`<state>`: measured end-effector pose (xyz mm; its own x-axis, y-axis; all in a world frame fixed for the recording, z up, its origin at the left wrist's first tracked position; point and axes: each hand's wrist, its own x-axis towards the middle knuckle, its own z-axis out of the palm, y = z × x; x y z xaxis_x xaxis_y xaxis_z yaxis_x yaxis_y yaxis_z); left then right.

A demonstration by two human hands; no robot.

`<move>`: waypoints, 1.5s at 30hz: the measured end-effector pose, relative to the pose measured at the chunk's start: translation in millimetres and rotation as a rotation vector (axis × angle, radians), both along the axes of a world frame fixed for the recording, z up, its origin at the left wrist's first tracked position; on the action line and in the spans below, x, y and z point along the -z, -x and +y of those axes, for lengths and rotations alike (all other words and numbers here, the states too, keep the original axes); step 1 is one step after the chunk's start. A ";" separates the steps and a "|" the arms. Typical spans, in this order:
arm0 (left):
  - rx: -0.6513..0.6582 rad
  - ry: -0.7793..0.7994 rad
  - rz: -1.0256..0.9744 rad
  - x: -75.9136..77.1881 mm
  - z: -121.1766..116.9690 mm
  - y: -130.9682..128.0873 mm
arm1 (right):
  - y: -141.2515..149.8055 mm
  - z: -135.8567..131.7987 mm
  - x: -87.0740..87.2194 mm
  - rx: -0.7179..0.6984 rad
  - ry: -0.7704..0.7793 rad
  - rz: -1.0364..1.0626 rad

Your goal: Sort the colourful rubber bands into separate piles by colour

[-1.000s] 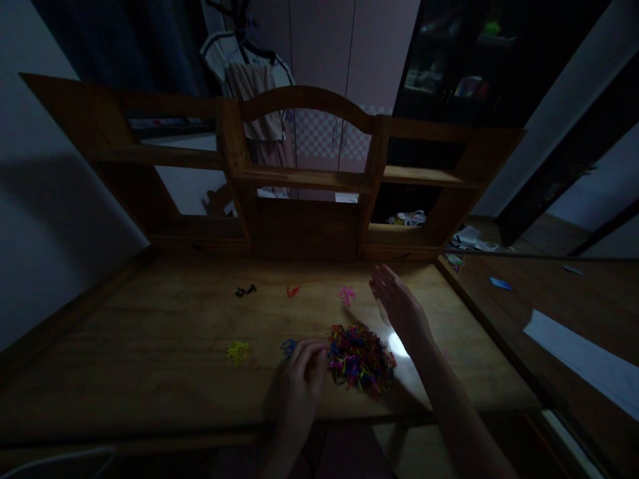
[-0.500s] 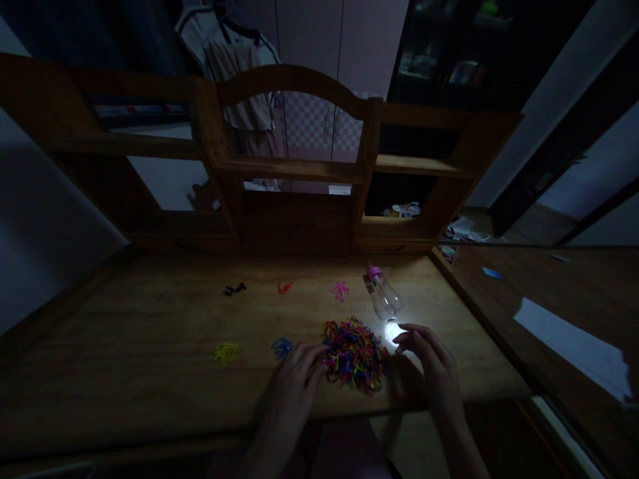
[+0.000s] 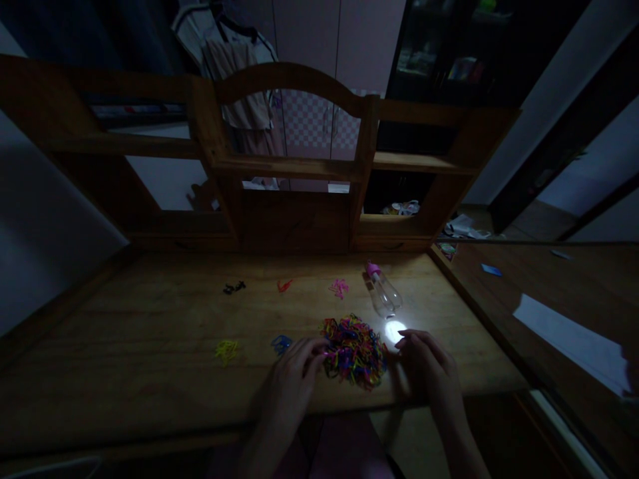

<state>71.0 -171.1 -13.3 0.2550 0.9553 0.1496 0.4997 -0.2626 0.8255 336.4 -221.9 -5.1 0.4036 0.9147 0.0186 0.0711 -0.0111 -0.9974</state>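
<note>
A heap of many-coloured small rubber bands point(image 3: 354, 350) lies on the wooden desk point(image 3: 150, 346) in dim light. My left hand point(image 3: 292, 379) rests at the heap's left edge, its fingertips pinched at the bands; what they hold is too small to see. My right hand point(image 3: 424, 362) lies at the heap's right side, fingers curled and touching the desk by a bright light spot. Small sorted clusters lie apart: yellow point(image 3: 225, 348), blue point(image 3: 281, 343), black point(image 3: 233, 287), red point(image 3: 284, 285), pink point(image 3: 339, 287).
A clear plastic bottle with a pink cap point(image 3: 383, 293) lies on its side behind the heap. A wooden shelf unit point(image 3: 294, 166) stands along the desk's back. A second desk surface point(image 3: 574, 313) with white paper extends to the right.
My right hand came down from in front of the bottle to the heap's right side, uncovering the bottle. My left hand stayed at the heap's left edge. The view shifted slightly.
</note>
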 end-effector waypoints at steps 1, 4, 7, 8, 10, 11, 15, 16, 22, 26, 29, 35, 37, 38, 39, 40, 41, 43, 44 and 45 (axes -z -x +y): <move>0.007 -0.009 -0.002 -3.8 0.1 -3.0 | 0.2 -0.5 0.7 -0.001 0.003 -0.006; 0.071 -0.053 0.020 -15.8 0.2 -14.8 | 1.2 -1.9 2.7 -0.006 0.004 -0.022; 0.108 -0.091 0.063 -20.3 0.4 -25.2 | 2.0 -3.0 3.3 -0.017 0.001 -0.037; 0.104 -0.100 0.074 -19.5 0.6 -27.4 | 2.1 -3.4 3.2 -0.021 0.000 -0.037; 0.095 -0.110 0.092 -15.7 1.5 -30.4 | 2.1 -4.2 2.5 -0.030 0.000 -0.029; 0.095 -0.112 0.099 -13.7 2.0 -31.4 | 2.1 -4.6 2.1 -0.034 -0.001 -0.024; 0.101 -0.161 0.154 -10.9 2.9 -35.2 | 2.2 -5.1 0.8 -0.047 0.000 -0.011; 0.105 -0.180 0.194 -11.7 2.5 -36.3 | 2.3 -4.8 0.8 -0.046 0.000 -0.010; 0.124 -0.221 0.485 -16.8 -1.3 -41.4 | 3.9 -2.3 1.6 -0.041 -0.011 -0.009; 0.125 -0.243 0.509 -16.3 -1.7 -41.5 | 6.5 -2.3 -2.7 -0.035 -0.013 -0.038; 0.117 -0.226 0.398 -15.9 0.7 -40.3 | 7.2 -3.1 -5.1 -0.047 -0.021 -0.025; 0.046 -0.091 0.057 -14.7 11.5 -36.6 | 5.0 -4.3 -4.5 -0.058 -0.008 -0.019; 0.031 -0.024 -0.050 -11.9 15.4 -34.9 | 5.2 -4.2 -4.6 -0.058 -0.009 -0.020; 0.028 0.022 -0.109 -10.3 17.2 -34.0 | 5.4 -4.1 -4.7 -0.057 -0.011 -0.020; 0.026 0.071 -0.174 -8.6 19.0 -33.1 | 5.7 -4.0 -4.9 -0.056 -0.014 -0.020; 0.026 0.120 -0.243 -7.1 20.8 -32.3 | 5.9 -3.8 -4.9 -0.053 -0.018 -0.019; 0.028 0.161 -0.315 -5.7 22.6 -31.5 | 6.0 -3.7 -4.8 -0.053 -0.021 -0.017; 0.033 0.225 -0.451 -3.8 26.2 -30.5 | 5.6 -3.6 -4.2 -0.057 -0.020 -0.011; 0.034 0.252 -0.507 -3.1 28.0 -30.3 | 5.2 -3.6 -3.8 -0.056 -0.019 -0.008; 0.035 0.277 -0.554 -2.7 29.5 -30.1 | 4.8 -3.6 -3.5 -0.055 -0.016 -0.006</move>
